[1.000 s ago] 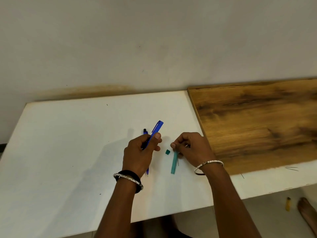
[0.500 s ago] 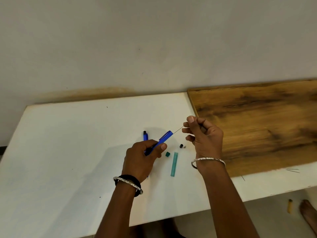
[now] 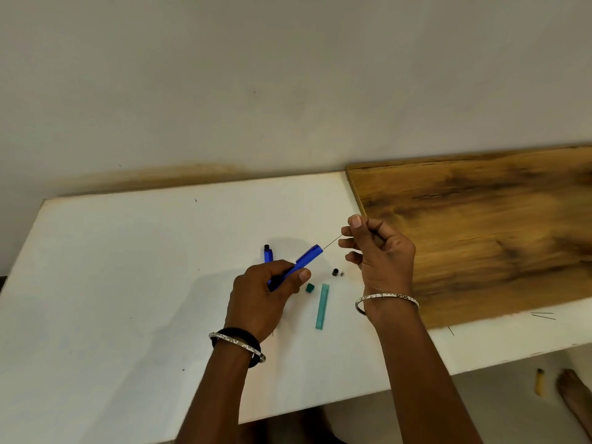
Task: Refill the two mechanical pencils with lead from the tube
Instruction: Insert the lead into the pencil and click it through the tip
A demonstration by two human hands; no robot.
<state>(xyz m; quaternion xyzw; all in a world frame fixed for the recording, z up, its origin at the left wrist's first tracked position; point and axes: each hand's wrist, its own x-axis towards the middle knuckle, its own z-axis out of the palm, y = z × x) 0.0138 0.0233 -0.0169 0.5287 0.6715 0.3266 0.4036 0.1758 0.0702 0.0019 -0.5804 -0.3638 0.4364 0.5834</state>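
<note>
My left hand [image 3: 261,294] grips a blue mechanical pencil [image 3: 304,259], its open back end tilted up to the right. My right hand [image 3: 376,251] pinches a thin lead [image 3: 333,243] between thumb and forefinger; the lead's far tip touches the pencil's open end. A second blue pencil [image 3: 267,253] lies on the white table [image 3: 128,283] behind my left hand, mostly hidden. The teal lead tube [image 3: 322,306] lies flat between my wrists, its small green cap [image 3: 309,287] beside it. A tiny black pencil cap [image 3: 335,272] and a small silver piece [image 3: 342,274] rest near the tube.
A wooden board [image 3: 480,235] covers the table's right part, close to my right hand. Loose leads [image 3: 543,315] lie on the white strip near the front right edge. A wall stands behind the table. On the floor lie a small yellow object [image 3: 540,382] and a bare foot [image 3: 573,398].
My right hand left the tube on the table and rose with a lead to the pencil's back end. My left hand tilted the pencil lower and rightward. The black cap now shows.
</note>
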